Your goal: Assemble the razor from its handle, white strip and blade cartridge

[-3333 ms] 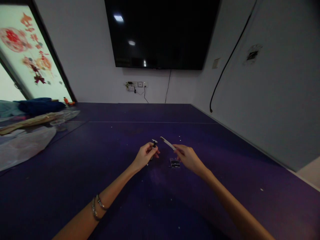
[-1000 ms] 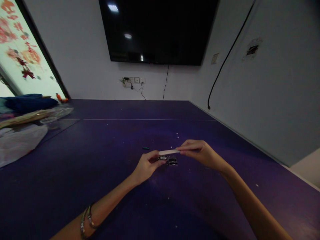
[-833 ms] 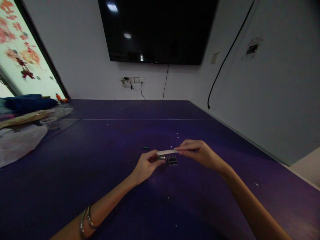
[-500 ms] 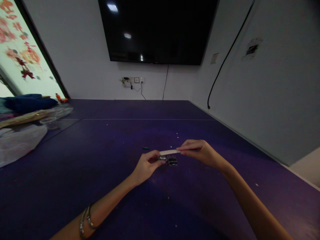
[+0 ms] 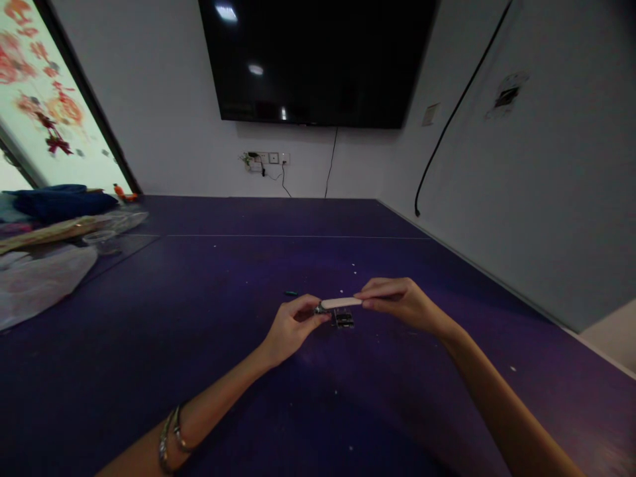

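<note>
My right hand (image 5: 397, 298) pinches the right end of a pale flat stick (image 5: 342, 303), like a wooden craft stick, held nearly level. Closed between thumb and fingers, my left hand (image 5: 291, 331) grips a small dark and silvery electronic part (image 5: 320, 309). The stick's left end meets or overlaps this part; whether my left fingers also touch the stick I cannot tell. Just below the stick is a small dark board-like piece (image 5: 344, 320), seemingly on the purple surface (image 5: 278, 411). A small green object (image 5: 291, 293) lies beyond my left hand.
Small white bits are scattered over the purple surface. Plastic bags (image 5: 44, 281) and folded blue cloth (image 5: 59, 202) lie at the far left. A large screen (image 5: 318, 59) hangs on the back wall, and a black cable (image 5: 460, 106) runs down the right wall.
The small electronic part in my left hand has tilted up against the stick's left end, and less of it shows beneath the stick. The view has shifted slightly; both hands keep their holds.
</note>
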